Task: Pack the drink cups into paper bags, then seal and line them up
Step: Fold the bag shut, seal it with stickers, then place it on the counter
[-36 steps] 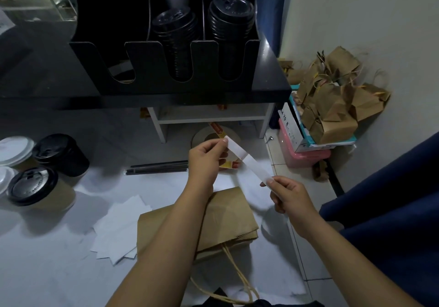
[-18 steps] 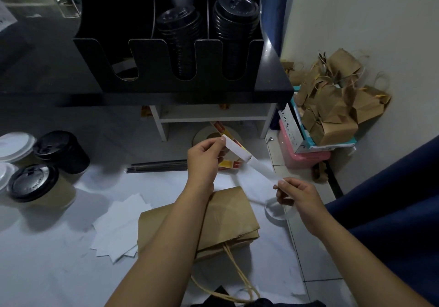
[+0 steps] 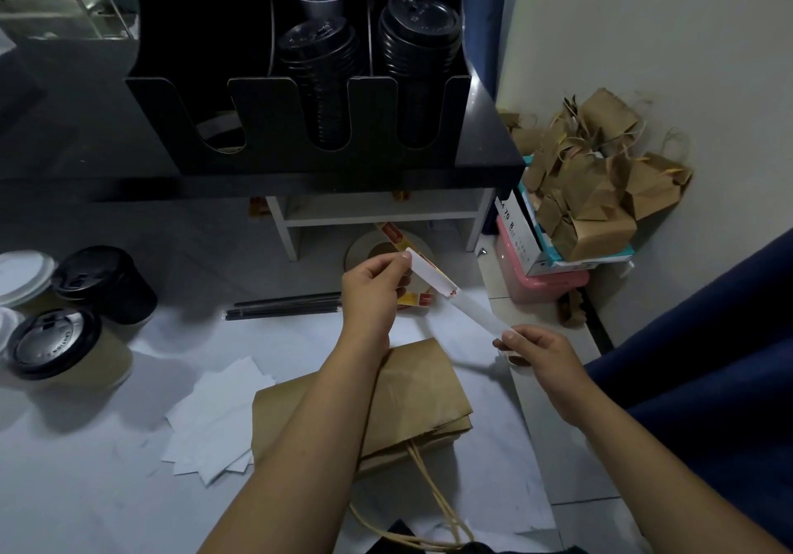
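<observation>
Pinching the top end of a white sticker (image 3: pixel 429 272) btwn thumb & forefinger, the left hand (image 3: pixel 373 292) hangs above the floor w/ its other fingers curled under. The right hand (image 3: pixel 536 352) is lower and off to the right, fingertips nipping the far end of a clear backing strip (image 3: pixel 476 313). Sticker & strip run in one straight line btwn the two hands, sloping down to the right. There's a red mark where the sticker meets the strip.

The paper bag (image 3: pixel 412 390) lies flat on the pale floor (image 3: pixel 86 489), directly under the left forearm. Its twine handles (image 3: pixel 433 506) trail back toward the person. Can't tell if anything's inside.

The drink cups are well apart from the bag, over on the left. A black cup (image 3: pixel 107 279) stands just behind a brown cup (image 3: pixel 64 347) w/ a black lid. White lids (image 3: pixel 21 270) show at the very edge.

Loose white paper sheets (image 3: pixel 214 420) lie btwn the cups & the bag. A bundle of black straws (image 3: pixel 283 307) lies beyond them on the floor. A sticker roll (image 3: pixel 382 253) sits behind the left hand, partly hidden.

Up top, a black rack (image 3: pixel 300 124) holds two stacks of black lids (image 3: pixel 418 38).

By the right wall, a heap of packed bags (image 3: pixel 600 184) sits on a white box (image 3: pixel 528 232) over a pink box (image 3: pixel 540 287). Dark blue cloth (image 3: pixel 686 360) fills the right edge.
</observation>
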